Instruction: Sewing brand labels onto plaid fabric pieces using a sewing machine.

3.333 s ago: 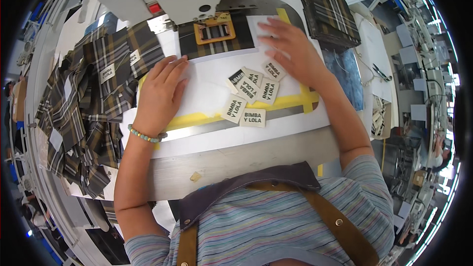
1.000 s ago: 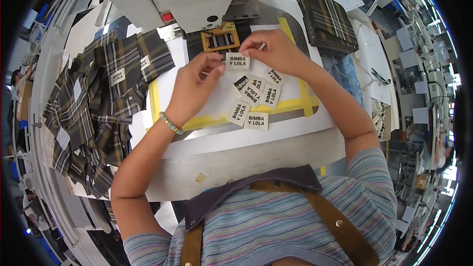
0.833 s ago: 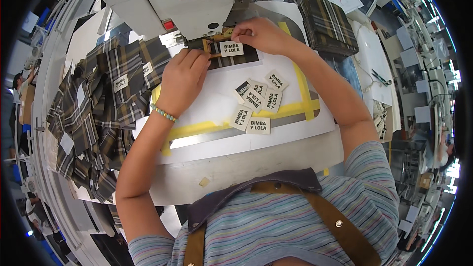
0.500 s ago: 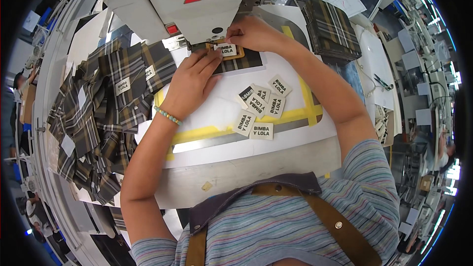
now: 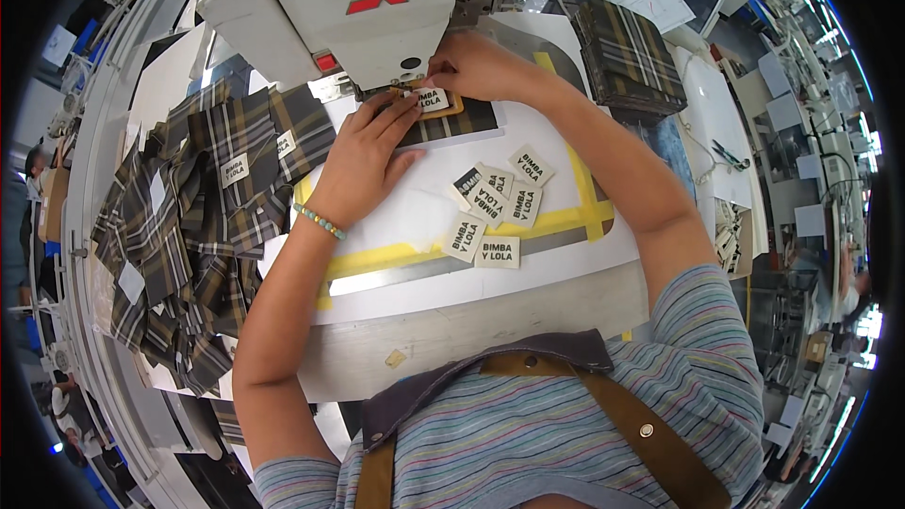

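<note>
A small cream woven label (image 5: 431,100) lies in an orange frame on a dark plaid fabric piece (image 5: 452,122), right under the head of a white sewing machine (image 5: 353,5). My left hand (image 5: 366,155) rests flat on the plaid piece, fingertips touching the label's left edge. My right hand (image 5: 476,66) pinches the label's upper right side beside the machine. Several loose cream labels (image 5: 500,207) lie scattered on the white work surface (image 5: 415,217) just right of my left wrist.
A heap of plaid fabric pieces with labels (image 5: 203,217) covers the left of the table. A stack of folded plaid pieces (image 5: 627,52) sits at the upper right. Yellow tape lines (image 5: 575,217) mark the surface. Scissors (image 5: 731,155) lie at the right.
Both hands carried one label from above the loose labels up to the machine head and set it in the frame on the plaid piece.
</note>
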Demonstrator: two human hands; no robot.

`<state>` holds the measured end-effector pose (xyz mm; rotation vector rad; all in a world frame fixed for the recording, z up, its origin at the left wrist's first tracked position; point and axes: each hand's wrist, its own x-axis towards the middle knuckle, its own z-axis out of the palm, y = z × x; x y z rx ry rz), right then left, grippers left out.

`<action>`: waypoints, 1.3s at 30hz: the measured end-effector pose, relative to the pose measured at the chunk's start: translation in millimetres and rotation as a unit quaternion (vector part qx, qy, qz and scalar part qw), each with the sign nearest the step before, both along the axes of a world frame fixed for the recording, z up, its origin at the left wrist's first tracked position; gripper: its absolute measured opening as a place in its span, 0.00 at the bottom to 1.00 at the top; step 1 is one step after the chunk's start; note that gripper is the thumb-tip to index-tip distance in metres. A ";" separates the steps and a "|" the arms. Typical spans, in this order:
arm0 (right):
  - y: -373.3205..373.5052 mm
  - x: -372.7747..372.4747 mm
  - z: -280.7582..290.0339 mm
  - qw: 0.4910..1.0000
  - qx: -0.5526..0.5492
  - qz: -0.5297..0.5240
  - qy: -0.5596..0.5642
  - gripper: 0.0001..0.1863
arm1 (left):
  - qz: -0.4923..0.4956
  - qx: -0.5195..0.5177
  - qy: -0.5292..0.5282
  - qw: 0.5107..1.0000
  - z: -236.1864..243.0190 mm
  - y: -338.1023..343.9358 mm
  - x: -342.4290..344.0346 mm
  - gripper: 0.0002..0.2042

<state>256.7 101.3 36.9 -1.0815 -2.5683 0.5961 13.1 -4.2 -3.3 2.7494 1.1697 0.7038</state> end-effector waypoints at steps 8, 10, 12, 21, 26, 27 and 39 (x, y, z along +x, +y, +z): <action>-28.3 13.5 -12.7 0.986 0.149 -0.018 0.070 0.10 | 0.006 -0.016 -0.018 1.000 -2.4 0.0 2.1 0.27; -43.8 20.4 -13.4 0.989 0.140 -0.012 0.042 0.11 | 0.009 -0.016 -0.013 1.000 -2.5 0.1 2.7 0.28; -48.5 28.4 -19.0 0.991 0.132 -0.008 0.014 0.13 | 0.008 -0.015 -0.007 1.000 -1.4 -0.1 3.5 0.28; -61.1 30.6 -33.5 0.951 0.297 0.062 -0.064 0.16 | 0.034 -0.010 0.012 0.999 0.4 -3.8 7.8 0.28; -64.3 11.4 -6.9 0.959 0.202 0.042 -0.193 0.18 | 0.028 -0.002 0.015 0.999 1.9 -2.9 11.3 0.24; -63.0 9.5 -6.2 0.959 0.203 0.041 -0.192 0.18 | 0.028 -0.002 0.016 0.999 1.4 -0.9 10.8 0.24; -56.1 18.0 -36.7 0.967 0.236 0.082 -0.041 0.24 | 0.050 0.013 -0.067 0.996 1.4 -2.5 -1.6 0.16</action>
